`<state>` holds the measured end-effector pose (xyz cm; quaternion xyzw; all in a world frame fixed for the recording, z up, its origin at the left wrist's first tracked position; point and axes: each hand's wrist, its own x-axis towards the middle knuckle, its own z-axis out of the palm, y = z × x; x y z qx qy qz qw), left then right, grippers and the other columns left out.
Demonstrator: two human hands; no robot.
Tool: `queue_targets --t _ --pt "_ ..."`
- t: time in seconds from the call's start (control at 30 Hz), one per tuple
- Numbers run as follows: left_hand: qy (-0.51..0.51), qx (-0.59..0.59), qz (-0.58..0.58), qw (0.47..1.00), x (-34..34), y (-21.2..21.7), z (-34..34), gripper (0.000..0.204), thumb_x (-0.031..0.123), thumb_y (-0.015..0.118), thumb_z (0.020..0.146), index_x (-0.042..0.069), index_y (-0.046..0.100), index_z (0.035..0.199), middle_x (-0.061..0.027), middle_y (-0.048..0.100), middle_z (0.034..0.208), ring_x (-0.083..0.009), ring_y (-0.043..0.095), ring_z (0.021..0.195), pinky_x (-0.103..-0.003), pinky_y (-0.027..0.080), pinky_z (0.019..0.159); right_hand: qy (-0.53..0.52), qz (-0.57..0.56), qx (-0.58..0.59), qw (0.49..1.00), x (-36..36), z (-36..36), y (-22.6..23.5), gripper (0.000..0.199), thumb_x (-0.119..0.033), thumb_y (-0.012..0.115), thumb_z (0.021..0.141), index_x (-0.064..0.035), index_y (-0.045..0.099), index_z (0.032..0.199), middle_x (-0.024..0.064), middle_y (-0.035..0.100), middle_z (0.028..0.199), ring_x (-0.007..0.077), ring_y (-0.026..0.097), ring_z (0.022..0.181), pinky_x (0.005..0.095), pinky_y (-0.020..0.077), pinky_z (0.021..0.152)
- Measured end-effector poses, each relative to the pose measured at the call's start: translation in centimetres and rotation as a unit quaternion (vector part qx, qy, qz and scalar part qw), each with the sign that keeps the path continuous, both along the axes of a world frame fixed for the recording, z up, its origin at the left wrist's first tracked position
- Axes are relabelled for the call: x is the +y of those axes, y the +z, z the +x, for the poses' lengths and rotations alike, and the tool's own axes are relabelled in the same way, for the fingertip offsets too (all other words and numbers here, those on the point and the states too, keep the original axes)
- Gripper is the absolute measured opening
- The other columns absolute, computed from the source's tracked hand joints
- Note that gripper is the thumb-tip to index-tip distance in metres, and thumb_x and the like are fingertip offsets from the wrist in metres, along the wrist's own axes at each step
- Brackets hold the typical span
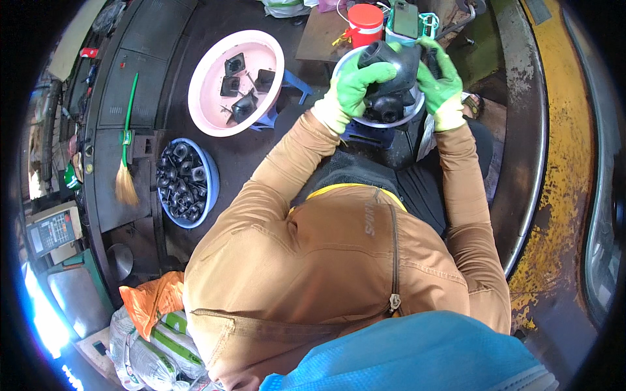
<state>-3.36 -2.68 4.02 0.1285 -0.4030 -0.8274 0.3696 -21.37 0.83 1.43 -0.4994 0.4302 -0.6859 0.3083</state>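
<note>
My left hand (357, 79), in a green and cream glove, grips a shiny black moulded part (403, 64), rounded with a hollow, collar-like end. It is held up over a bowl (417, 112) on a blue stool, in which another black part (386, 109) lies. At the right side of the held part is my right hand (441, 79), gloved the same way. Its fingers curl around something dark and narrow, which I cannot make out. Whether the right fingers touch the held part is unclear.
Left of my hands, a pink basin (203, 107) on a blue stool holds several black pieces. Closer to me stands a blue basin (212, 189) heaped with black parts. A red-lidded container (365, 25) and a phone (404, 19) are beyond the bowl. A yellow machine frame (557, 163) rises at right.
</note>
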Motion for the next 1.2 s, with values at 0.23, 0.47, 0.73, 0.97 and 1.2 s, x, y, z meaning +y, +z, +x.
queue_targets --t 0.23,0.47,0.73,0.97,1.2 --pt "0.240 -0.340 -0.485 0.769 -3.3 0.9 2.5 0.044 0.025 0.084 0.058 -0.001 0.071 0.092 -0.0124 0.071 0.086 -0.0195 0.068 0.082 -0.032 0.053 0.076 0.038 0.168 0.123 0.977 1.2 -1.4 0.8 0.035 -0.028 0.058 0.096 -0.0074 0.059 0.125 0.0048 0.066 0.101 0.0065 0.057 0.077 0.0220 0.0467 0.063" --pt "0.238 -0.456 -0.595 0.618 -2.2 0.9 2.7 0.043 0.032 0.083 0.055 0.008 0.073 0.090 -0.0126 0.071 0.086 -0.0316 0.064 0.081 -0.041 0.049 0.078 0.032 0.026 0.375 0.926 1.3 -0.3 0.8 0.030 -0.021 0.060 0.092 -0.0103 0.063 0.120 0.0134 0.067 0.111 0.0298 0.065 0.100 0.0367 0.0519 0.086" --pt "0.074 -0.494 -0.478 0.722 -0.9 3.8 2.9 0.043 0.023 0.079 0.055 0.008 0.072 0.095 -0.0129 0.069 0.092 -0.0325 0.061 0.086 -0.041 0.047 0.080 0.042 -0.111 0.583 0.804 1.3 -1.4 0.0 0.032 -0.012 0.061 0.088 -0.0126 0.063 0.120 0.0054 0.062 0.123 0.0248 0.065 0.105 0.0355 0.0545 0.087" --pt "0.178 -0.406 -0.610 0.657 -1.2 4.3 3.0 0.039 0.021 0.076 0.052 0.006 0.070 0.088 -0.0125 0.068 0.085 -0.0336 0.058 0.082 -0.041 0.044 0.077 0.039 -0.011 0.551 0.833 1.7 -0.7 -0.1 0.034 -0.025 0.056 0.093 -0.0148 0.061 0.125 0.0055 0.063 0.123 0.0264 0.063 0.107 0.0369 0.0537 0.087" --pt "0.193 -0.388 -0.606 0.667 -1.6 4.7 2.4 0.035 0.015 0.073 0.054 0.003 0.068 0.087 -0.0143 0.066 0.083 -0.0357 0.061 0.080 -0.042 0.047 0.074 0.044 0.135 0.404 0.904 1.6 0.6 0.2 0.035 -0.033 0.054 0.095 -0.0147 0.063 0.123 0.0101 0.065 0.117 0.0311 0.062 0.108 0.0396 0.0497 0.091"
